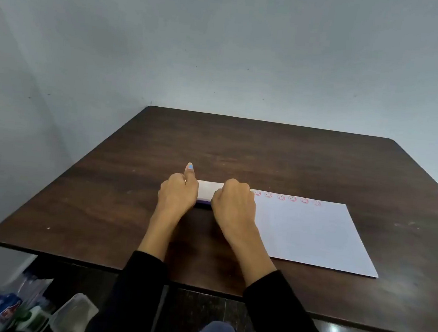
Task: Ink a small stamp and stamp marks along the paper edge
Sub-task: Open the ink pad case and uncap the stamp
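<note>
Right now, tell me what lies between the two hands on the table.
In the head view, a pale flat block with a purple lower edge, probably the ink pad, fills the gap between the left hand and right hand; both touch it.

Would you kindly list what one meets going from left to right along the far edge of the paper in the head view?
Left hand → white ink pad box between the hands → right hand → row of six red smiley stamp marks → the paper's bare far right corner.
</note>
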`<move>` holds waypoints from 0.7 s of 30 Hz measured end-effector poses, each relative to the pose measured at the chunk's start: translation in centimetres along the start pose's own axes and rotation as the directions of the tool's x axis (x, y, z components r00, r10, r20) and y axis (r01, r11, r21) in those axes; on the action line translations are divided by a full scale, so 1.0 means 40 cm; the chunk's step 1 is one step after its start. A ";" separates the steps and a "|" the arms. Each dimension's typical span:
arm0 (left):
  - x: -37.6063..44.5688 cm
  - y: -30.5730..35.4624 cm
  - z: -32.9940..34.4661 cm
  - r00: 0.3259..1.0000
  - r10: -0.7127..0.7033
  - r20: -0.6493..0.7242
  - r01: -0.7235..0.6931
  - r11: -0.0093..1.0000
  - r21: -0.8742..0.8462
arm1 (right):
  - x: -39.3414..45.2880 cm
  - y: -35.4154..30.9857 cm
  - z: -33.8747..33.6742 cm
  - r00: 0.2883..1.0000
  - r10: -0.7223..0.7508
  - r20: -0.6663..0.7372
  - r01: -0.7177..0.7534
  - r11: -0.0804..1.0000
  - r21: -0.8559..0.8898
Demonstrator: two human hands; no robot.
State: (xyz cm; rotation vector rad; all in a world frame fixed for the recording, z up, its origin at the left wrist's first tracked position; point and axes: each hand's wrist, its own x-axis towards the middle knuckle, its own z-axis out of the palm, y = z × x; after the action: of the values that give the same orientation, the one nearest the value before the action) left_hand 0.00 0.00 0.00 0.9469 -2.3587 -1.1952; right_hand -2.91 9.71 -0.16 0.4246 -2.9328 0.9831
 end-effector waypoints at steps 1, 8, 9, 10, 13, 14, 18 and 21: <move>0.000 0.002 -0.003 1.000 -0.018 0.014 0.018 1.000 0.001 | 0.000 -0.002 0.000 1.000 0.012 0.007 -0.012 1.000 -0.001; 0.008 -0.011 -0.013 0.999 -0.036 0.019 0.036 0.999 -0.005 | -0.001 -0.014 0.007 1.000 0.006 -0.026 -0.006 1.000 -0.024; 0.010 -0.013 -0.015 0.999 -0.044 0.026 0.044 0.999 -0.014 | -0.003 -0.016 0.008 1.000 0.002 -0.031 -0.003 1.000 -0.030; 0.012 -0.014 -0.018 0.998 -0.053 0.037 0.054 0.998 -0.023 | -0.005 -0.020 0.006 0.999 0.000 -0.040 -0.001 0.999 -0.037; 0.014 -0.015 -0.027 0.998 -0.055 0.039 0.057 0.996 -0.062 | -0.014 -0.037 0.002 0.996 -0.029 -0.090 0.026 0.999 -0.032; 0.015 -0.014 -0.034 0.998 -0.057 0.024 0.059 0.995 -0.076 | -0.014 -0.046 0.000 0.993 -0.046 -0.105 0.044 0.999 -0.019; 0.024 -0.014 -0.073 0.994 -0.077 -0.082 0.068 0.992 -0.106 | -0.005 -0.098 0.010 0.992 -0.108 -0.071 0.111 0.993 0.035; 0.037 -0.038 -0.103 0.987 -0.073 -0.142 0.061 0.994 -0.087 | -0.009 -0.130 0.047 0.975 -0.212 -0.068 0.217 0.974 0.068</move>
State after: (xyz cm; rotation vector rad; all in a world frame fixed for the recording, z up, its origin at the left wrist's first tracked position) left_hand 1.85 -4.08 1.22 1.0559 -2.1641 -1.1959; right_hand -1.06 4.73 1.35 0.6851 -2.7307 1.0577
